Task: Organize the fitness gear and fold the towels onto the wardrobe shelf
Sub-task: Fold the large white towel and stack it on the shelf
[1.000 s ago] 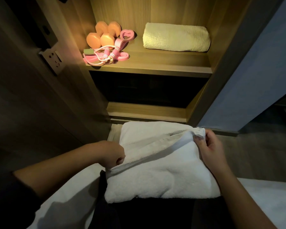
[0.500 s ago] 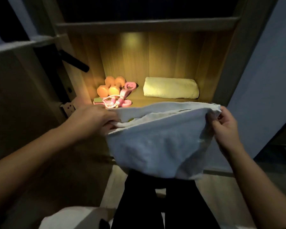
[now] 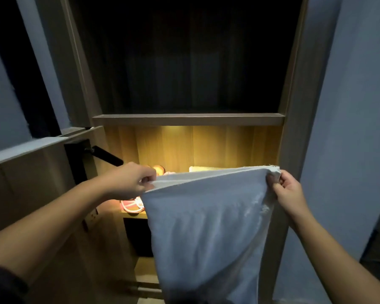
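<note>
A white towel (image 3: 206, 229) hangs in front of the lit wardrobe shelf (image 3: 133, 214), held up by its top edge. My left hand (image 3: 130, 181) pinches the towel's top left corner. My right hand (image 3: 287, 189) grips the top right corner. Behind the towel, a strip of the folded pale yellow towel (image 3: 208, 168) shows on the shelf. One orange dumbbell end (image 3: 158, 169) and part of the pink skipping rope (image 3: 133, 206) peek out at the left. The towel hides the other gear.
A dark upper compartment (image 3: 184, 62) lies above the shelf board (image 3: 189, 119). A door with a black handle (image 3: 106, 155) stands at the left, with a wall socket (image 3: 92, 217) below it. A blue-grey wall (image 3: 349, 128) is on the right.
Both hands have lifted the white towel off the bed and raised it up before the shelf, where it now hangs full length. The view has tilted upward.
</note>
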Available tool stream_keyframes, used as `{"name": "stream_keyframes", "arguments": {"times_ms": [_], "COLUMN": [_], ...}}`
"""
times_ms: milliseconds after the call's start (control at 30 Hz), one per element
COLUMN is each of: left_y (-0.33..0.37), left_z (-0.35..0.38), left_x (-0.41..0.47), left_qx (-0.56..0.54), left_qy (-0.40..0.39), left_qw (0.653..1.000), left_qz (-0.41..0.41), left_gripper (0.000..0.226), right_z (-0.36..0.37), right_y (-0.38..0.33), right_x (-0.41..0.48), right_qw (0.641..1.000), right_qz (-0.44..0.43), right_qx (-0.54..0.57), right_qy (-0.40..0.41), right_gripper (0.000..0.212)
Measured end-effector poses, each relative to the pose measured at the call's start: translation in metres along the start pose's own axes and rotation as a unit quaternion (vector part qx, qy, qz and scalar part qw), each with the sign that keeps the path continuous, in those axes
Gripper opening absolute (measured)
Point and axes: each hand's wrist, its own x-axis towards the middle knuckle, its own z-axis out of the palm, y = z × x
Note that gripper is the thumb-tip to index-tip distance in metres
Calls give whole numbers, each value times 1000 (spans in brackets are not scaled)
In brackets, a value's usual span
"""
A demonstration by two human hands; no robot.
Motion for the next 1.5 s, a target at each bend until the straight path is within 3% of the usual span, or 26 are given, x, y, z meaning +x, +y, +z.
{"name": "stream_keyframes", "arguments": {"times_ms": [200, 433, 500, 633, 700, 900, 1033, 1233, 1500], "left_y": [6, -11, -13, -14, -14, -10, -4, 4, 9], "left_z": [11, 18, 26, 44, 53, 74, 84, 93, 94], "left_x": [14, -3, -6, -13, -16, -28, -29, -32, -39], "left_qx": [139, -48, -47, -58, -45, -5, 20, 20, 19], "left_qy": [-102, -35, -32, 3, 35, 113, 98, 71, 123], "left_qw": [984, 998, 998, 997, 997, 988, 986, 983, 968], "left_qz": [40, 31, 35, 44, 45, 107, 134, 170, 219], "left_gripper": [12, 14, 12, 11, 14, 20, 27, 45, 53], "right_z": [14, 1, 1, 3, 6, 6, 5, 7, 8], "right_y": [5, 16, 17, 15, 11, -2, -8, -11, -11], "right_x": [-3, 1, -2, -5, -5, -7, -9, -9, -8], "right_qw": [999, 1000, 1000, 1000, 999, 999, 999, 998, 996], "right_qz": [-9, -8, -10, 0, 9, 12, 27, 39, 63], "right_qx": [-22, 16, 15, 28, 39, 43, 47, 49, 51], "right_qy": [-45, -7, -11, 0, 1, 1, 4, 14, 20], "right_gripper": [28, 18, 19, 52, 56, 55, 60, 21, 32]}}
